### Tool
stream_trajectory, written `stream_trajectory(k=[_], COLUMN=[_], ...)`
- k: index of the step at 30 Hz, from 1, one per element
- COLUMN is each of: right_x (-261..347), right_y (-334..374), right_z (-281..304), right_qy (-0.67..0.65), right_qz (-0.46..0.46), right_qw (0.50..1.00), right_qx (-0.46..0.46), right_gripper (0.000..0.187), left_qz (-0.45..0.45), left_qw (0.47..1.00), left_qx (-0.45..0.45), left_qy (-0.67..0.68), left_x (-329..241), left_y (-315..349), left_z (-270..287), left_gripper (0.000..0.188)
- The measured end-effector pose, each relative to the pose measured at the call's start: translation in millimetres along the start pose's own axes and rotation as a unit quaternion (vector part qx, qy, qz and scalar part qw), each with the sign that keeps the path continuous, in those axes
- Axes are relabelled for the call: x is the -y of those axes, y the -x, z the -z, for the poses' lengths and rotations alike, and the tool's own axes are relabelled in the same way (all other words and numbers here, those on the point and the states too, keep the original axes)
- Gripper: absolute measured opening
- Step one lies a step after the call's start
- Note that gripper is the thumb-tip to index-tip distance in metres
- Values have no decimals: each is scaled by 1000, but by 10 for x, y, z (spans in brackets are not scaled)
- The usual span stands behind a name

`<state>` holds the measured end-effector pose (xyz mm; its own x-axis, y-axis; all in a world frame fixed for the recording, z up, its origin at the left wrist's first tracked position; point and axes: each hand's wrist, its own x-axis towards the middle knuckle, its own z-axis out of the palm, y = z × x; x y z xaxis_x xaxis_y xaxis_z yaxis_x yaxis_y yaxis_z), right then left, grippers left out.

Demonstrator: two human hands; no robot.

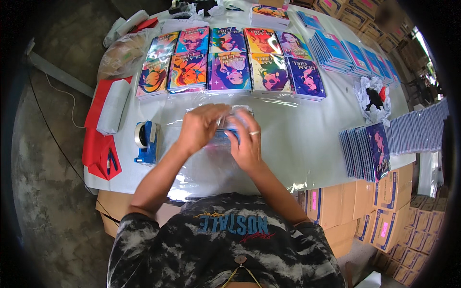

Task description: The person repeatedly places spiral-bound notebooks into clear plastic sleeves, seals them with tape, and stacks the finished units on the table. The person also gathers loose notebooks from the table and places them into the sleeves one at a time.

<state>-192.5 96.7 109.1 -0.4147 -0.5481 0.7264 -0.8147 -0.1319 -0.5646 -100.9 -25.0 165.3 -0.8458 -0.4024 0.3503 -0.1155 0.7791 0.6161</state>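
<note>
At the near middle of the table, my left hand (201,126) reaches over a flat, bluish item (222,138) in clear plastic wrap. Its fingers point right and are blurred at the tips. Facing it, my right hand (247,146) wears a ring and bends its fingers and thumb round the wrap's right side. Motion smears the fingertips here, and the hands hide most of the item. More clear film (201,175) lies between my forearms. Left of my left hand stands a blue tape dispenser (150,142) with a roll of tape.
Colourful spiral notebooks (229,72) lie in two rows beyond my hands. Blue booklets (331,53) are fanned out at the far right, above crumpled paper (372,101). Notebook stacks (357,153) line the right edge. Red material (98,149) with pens lies left. Cardboard boxes (336,204) stand below the table.
</note>
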Motion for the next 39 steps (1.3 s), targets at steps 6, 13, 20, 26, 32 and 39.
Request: stream_trajectory(k=[6, 13, 20, 26, 32, 39], right_x=[-8, -176, -309, -271, -290, -328], right_y=[-66, 28, 59, 123, 127, 140], right_z=[5, -32, -134, -154, -157, -110], right_qy=[8, -8, 7, 27, 33, 36], right_qz=[-1, 73, 163, 175, 184, 153], right_qw=[1000, 997, 986, 984, 982, 987], right_qx=[16, -9, -36, -33, -28, -25], right_gripper=[22, 12, 10, 16, 20, 17], left_qz=[-130, -32, 495, 522, 541, 257], left_qw=[979, 917, 861, 793, 793, 836], left_qx=[-152, -227, -95, -82, -82, -334], left_qy=[-41, -326, 75, 304, 269, 352], left_x=[-1, 382, 1488, 1540, 1353, 355], left_y=[528, 1317, 2112, 2261, 3068, 1167], left_z=[-312, 85, 1081, 1204, 978, 657], left_gripper=[24, 18, 43, 36, 19, 26])
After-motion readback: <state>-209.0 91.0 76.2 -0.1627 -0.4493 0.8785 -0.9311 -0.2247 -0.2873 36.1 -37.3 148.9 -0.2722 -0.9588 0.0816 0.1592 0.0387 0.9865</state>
